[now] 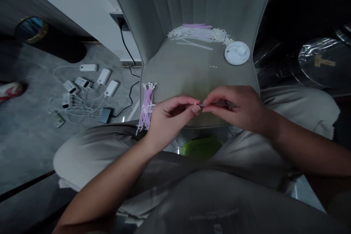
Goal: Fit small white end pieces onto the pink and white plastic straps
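Observation:
My left hand and my right hand meet above the front of a grey upholstered seat. The left fingertips pinch a tiny white plastic piece. The right fingertips hold a small metallic part, touching or nearly touching that piece; the fingers partly hide both. Just left of my left hand lies a bundle of pink and white plastic strips. A larger pile of similar strips lies at the back of the seat, beside a round white dish of white fluff.
A green bowl sits below the seat, between my knees. Several white power banks with cables lie on the grey floor at left. A black cable runs from a wall socket. A shiny round lid stands at right.

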Demonstrator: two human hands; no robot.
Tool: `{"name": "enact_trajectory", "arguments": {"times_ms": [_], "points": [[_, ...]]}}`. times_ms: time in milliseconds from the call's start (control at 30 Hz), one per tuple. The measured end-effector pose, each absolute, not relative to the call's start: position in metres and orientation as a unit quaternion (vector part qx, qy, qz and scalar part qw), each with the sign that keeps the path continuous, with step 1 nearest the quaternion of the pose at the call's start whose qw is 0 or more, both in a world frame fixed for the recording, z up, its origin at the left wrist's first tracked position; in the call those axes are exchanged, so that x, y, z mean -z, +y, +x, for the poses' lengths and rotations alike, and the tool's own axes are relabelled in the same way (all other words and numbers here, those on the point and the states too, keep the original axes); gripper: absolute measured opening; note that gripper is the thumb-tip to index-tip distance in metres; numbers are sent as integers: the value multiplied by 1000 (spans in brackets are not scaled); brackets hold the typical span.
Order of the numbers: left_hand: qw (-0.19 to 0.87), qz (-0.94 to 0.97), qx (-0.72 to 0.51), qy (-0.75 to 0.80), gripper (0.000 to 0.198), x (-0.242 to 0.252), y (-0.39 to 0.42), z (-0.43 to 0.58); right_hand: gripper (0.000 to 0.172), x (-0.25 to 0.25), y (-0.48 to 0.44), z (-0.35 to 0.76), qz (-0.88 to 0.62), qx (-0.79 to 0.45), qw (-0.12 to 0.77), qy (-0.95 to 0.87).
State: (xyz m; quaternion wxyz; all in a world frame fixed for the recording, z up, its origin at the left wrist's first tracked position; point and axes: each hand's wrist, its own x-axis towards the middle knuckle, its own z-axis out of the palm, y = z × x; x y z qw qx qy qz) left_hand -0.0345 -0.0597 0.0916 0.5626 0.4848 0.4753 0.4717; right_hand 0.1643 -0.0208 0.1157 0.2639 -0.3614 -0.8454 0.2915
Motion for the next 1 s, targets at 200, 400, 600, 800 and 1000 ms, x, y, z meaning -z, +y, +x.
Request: {"name": "enact_trajectory", "arguments": {"times_ms": [200, 400, 600, 800, 1000], "points": [[558, 484, -473, 481, 9, -90, -59, -33, 17, -115, -21, 163, -376, -286, 246, -846], [561, 492, -463, 479, 8, -90, -57, -33, 13, -114, -21, 164, -373, -275, 255, -849], [559, 482, -463, 490, 8, -84, -56, -32, 12, -109, -22, 164, -347, -270, 278, -854], [546, 478, -461, 510, 9, -83, -57, -29, 14, -102, -24, 162, -347, -289, 289, -844], [513, 502, -473, 511, 9, -81, -60, -30, 19, -97, -25, 159, -399, -341, 279, -804]]}}
